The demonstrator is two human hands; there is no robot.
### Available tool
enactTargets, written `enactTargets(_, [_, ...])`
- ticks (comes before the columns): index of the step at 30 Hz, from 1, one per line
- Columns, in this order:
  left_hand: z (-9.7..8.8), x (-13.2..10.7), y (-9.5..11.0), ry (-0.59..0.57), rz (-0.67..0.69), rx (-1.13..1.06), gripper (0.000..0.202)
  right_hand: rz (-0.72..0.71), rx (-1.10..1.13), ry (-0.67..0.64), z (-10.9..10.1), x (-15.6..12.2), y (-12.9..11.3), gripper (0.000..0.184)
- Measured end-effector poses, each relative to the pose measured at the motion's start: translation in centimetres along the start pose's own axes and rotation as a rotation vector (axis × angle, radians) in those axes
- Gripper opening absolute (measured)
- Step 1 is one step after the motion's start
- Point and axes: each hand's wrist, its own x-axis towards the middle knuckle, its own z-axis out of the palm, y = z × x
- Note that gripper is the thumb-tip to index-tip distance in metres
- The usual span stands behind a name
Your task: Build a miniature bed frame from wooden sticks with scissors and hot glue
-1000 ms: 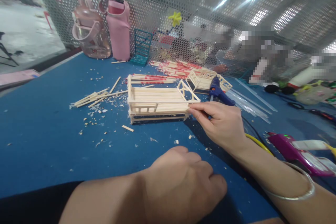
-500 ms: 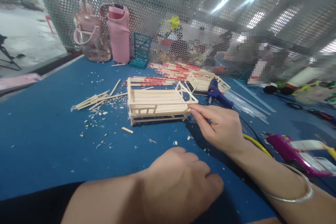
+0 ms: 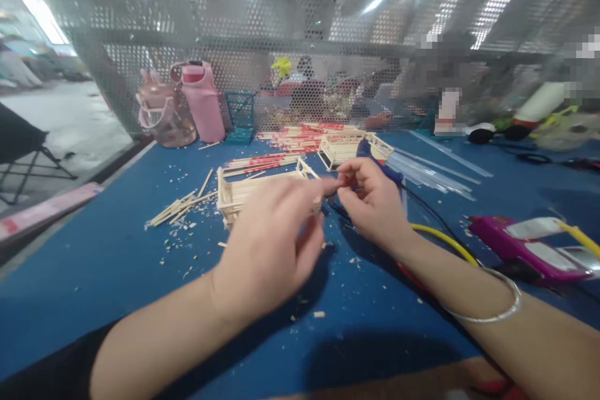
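My left hand (image 3: 276, 237) reaches across the front of a small bed-like frame of wooden sticks (image 3: 253, 190), hiding much of it. Its index finger is stretched out to the fingertips of my right hand, with the thumb apart below. My right hand (image 3: 375, 203) is closed in a pinch just right of the frame; whatever it may hold is too small or blurred to make out. Behind my right hand lies a blue glue gun (image 3: 392, 174), partly covered. A second stick frame (image 3: 344, 153) stands beyond it.
Loose sticks (image 3: 175, 209) and chips lie at left, red-marked sticks (image 3: 304, 135) at the back. Clear glue sticks (image 3: 429, 175) and a purple device (image 3: 520, 250) with a yellow cable are at right. Pink bottles (image 3: 204, 106) and a teal stand (image 3: 240, 119) line the mesh wall.
My left hand has risen from the near table edge to in front of the stick frame, its finger meeting my right hand. My right hand has let go of the frame's corner. The view has shifted.
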Motion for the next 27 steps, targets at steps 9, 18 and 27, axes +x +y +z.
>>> enactTargets(9, [0.8, 5.6, -2.8, -0.481, -0.393, 0.044, 0.058, -0.009, 0.151, -0.323, 0.0, -0.2, 1.0, 0.06])
enactTargets(18, [0.5, 4.4, -1.6, -0.38, -0.347, 0.193, 0.051, -0.176, 0.046, -0.272, 0.0, -0.2, 0.9, 0.053])
enactTargets(27, [0.9, 4.0, -1.5, -0.383, -0.335, 0.196, 0.051, -0.162, 0.058, -0.284, 0.0, 0.0, 0.2, 0.051])
